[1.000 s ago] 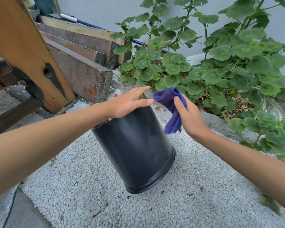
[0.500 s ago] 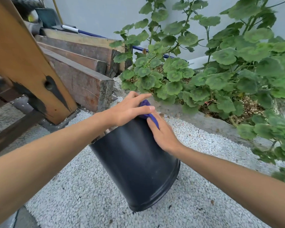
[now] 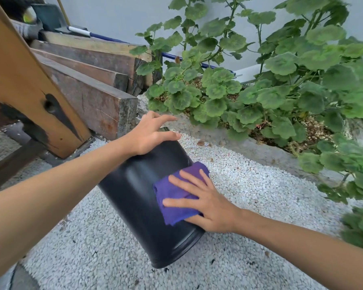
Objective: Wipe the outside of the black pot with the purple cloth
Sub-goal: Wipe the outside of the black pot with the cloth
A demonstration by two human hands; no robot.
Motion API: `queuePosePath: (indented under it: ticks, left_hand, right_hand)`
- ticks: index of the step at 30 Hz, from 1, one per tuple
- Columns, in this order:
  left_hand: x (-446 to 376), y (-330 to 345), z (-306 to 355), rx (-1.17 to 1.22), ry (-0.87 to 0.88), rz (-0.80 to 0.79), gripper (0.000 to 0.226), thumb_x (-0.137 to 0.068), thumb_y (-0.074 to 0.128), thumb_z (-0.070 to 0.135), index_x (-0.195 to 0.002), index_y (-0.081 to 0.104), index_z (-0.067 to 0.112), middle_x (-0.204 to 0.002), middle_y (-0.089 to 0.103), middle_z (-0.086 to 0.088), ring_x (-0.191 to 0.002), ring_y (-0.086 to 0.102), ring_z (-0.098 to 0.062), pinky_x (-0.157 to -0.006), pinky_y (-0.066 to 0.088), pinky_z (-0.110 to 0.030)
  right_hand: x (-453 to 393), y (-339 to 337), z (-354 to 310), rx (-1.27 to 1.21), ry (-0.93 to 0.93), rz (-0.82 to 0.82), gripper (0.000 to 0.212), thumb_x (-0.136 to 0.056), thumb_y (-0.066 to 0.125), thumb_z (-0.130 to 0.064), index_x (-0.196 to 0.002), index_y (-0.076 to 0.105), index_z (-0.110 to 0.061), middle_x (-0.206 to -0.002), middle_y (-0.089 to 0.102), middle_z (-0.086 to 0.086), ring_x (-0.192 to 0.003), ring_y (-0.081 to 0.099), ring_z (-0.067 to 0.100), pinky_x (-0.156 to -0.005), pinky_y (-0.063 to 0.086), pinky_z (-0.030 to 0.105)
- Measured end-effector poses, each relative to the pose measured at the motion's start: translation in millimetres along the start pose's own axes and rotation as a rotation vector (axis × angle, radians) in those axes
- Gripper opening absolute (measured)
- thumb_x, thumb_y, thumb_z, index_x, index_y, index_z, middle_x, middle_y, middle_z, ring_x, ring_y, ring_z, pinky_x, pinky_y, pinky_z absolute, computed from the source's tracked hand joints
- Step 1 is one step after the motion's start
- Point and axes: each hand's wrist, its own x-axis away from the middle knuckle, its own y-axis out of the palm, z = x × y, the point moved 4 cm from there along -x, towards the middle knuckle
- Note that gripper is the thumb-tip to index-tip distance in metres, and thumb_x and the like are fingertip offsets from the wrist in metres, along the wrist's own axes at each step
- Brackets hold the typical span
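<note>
The black pot (image 3: pixel 134 197) stands tilted on white gravel, its top leaning away to the upper left and its base near me. My left hand (image 3: pixel 150 133) rests on the pot's upper rim, fingers spread and loosely bent over the edge. The purple cloth (image 3: pixel 176 195) lies folded flat on the pot's right side wall. My right hand (image 3: pixel 205 203) presses the cloth against the wall with straight, spread fingers.
Stacked wooden beams (image 3: pixel 88 80) and a slanted orange plank (image 3: pixel 23 80) stand at the left. A concrete curb (image 3: pixel 249 147) with leafy green plants (image 3: pixel 281 80) runs along the right and back. White gravel (image 3: pixel 260 206) covers the ground around the pot.
My right hand carried the cloth from the air beside the rim to the rim, then down the pot's right side toward the base. The pot tilted a little more; my left hand stayed on the rim.
</note>
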Motion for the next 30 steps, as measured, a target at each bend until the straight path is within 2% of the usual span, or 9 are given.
queuePosePath:
  ticks: [5,15,19,21,22,24,26,28,30]
  left_hand:
    - [1,5,1,-0.028,-0.004,0.019,0.081,-0.074,0.053,0.062,-0.147,0.046,0.029,-0.127,0.04,-0.011,-0.133,0.029,-0.027,-0.109,0.022,-0.036]
    - [9,12,10,-0.131,0.064,-0.002,0.082,-0.074,0.051,0.066,-0.147,0.044,0.03,-0.124,0.041,-0.008,-0.118,0.028,-0.022,-0.1,0.027,-0.038]
    - [14,12,12,-0.161,0.082,-0.008,0.083,-0.073,0.051,0.065,-0.147,0.044,0.029,-0.129,0.042,-0.01,-0.11,0.023,-0.016,-0.105,0.027,-0.04]
    - [15,12,14,-0.153,0.079,-0.017,0.083,-0.073,0.052,0.065,-0.147,0.043,0.029,-0.129,0.041,-0.01,-0.111,0.023,-0.016,-0.105,0.027,-0.039]
    - [16,13,15,-0.144,0.077,-0.022,0.083,-0.073,0.052,0.065,-0.147,0.043,0.029,-0.128,0.041,-0.009,-0.113,0.023,-0.017,-0.103,0.026,-0.038]
    - [17,13,17,-0.133,0.077,-0.027,0.083,-0.073,0.052,0.065,-0.147,0.043,0.029,-0.128,0.04,-0.009,-0.119,0.026,-0.02,-0.102,0.026,-0.037]
    - [18,13,18,-0.136,0.075,-0.027,0.082,-0.073,0.052,0.064,-0.147,0.043,0.03,-0.129,0.041,-0.01,-0.124,0.027,-0.023,-0.104,0.026,-0.039]
    - [20,13,20,-0.116,0.059,-0.034,0.082,-0.073,0.051,0.064,-0.147,0.043,0.03,-0.126,0.04,-0.008,-0.125,0.027,-0.024,-0.103,0.026,-0.039]
    - [21,12,24,-0.069,0.038,-0.036,0.083,-0.072,0.051,0.063,-0.147,0.042,0.03,-0.124,0.038,-0.006,-0.128,0.027,-0.025,-0.099,0.025,-0.037]
  right_hand:
    - [32,9,-6,0.101,-0.136,-0.047,0.05,-0.104,0.05,-0.047,-0.153,0.038,-0.054,-0.173,0.012,-0.015,-0.162,0.007,0.021,-0.124,-0.004,0.061]
    - [68,0,-6,0.092,-0.121,-0.121,0.045,-0.106,0.052,-0.044,-0.15,0.045,-0.053,-0.171,0.019,-0.017,-0.16,0.014,0.017,-0.125,0.013,0.064]
    - [74,-9,-11,0.016,-0.053,-0.087,0.038,-0.106,0.049,-0.045,-0.143,0.052,-0.05,-0.166,0.027,-0.021,-0.157,0.022,0.01,-0.126,0.014,0.05]
    - [75,-8,-13,-0.12,0.118,0.014,0.033,-0.105,0.045,-0.049,-0.136,0.057,-0.049,-0.154,0.044,-0.025,-0.146,0.039,0.005,-0.122,0.023,0.041]
    - [74,-8,-14,-0.26,0.274,0.102,0.032,-0.104,0.044,-0.054,-0.132,0.06,-0.049,-0.14,0.059,-0.023,-0.133,0.053,0.004,-0.115,0.034,0.039]
    - [70,-12,-11,-0.712,0.644,0.371,0.043,-0.097,0.046,-0.069,-0.122,0.068,-0.041,-0.105,0.078,-0.009,-0.099,0.073,0.013,-0.088,0.054,0.032]
    - [72,-8,2,-1.009,0.955,0.586,0.054,-0.092,0.051,-0.074,-0.114,0.072,-0.029,-0.104,0.08,-0.002,-0.095,0.075,0.016,-0.082,0.055,0.024]
    - [75,-3,12,-1.233,1.187,0.695,0.05,-0.097,0.051,-0.065,-0.118,0.069,-0.023,-0.112,0.078,0.004,-0.103,0.073,0.021,-0.095,0.056,0.037]
    - [80,2,14,-1.392,1.364,0.759,0.052,-0.1,0.05,-0.062,-0.121,0.066,-0.016,-0.109,0.078,0.008,-0.099,0.075,0.026,-0.088,0.058,0.042]
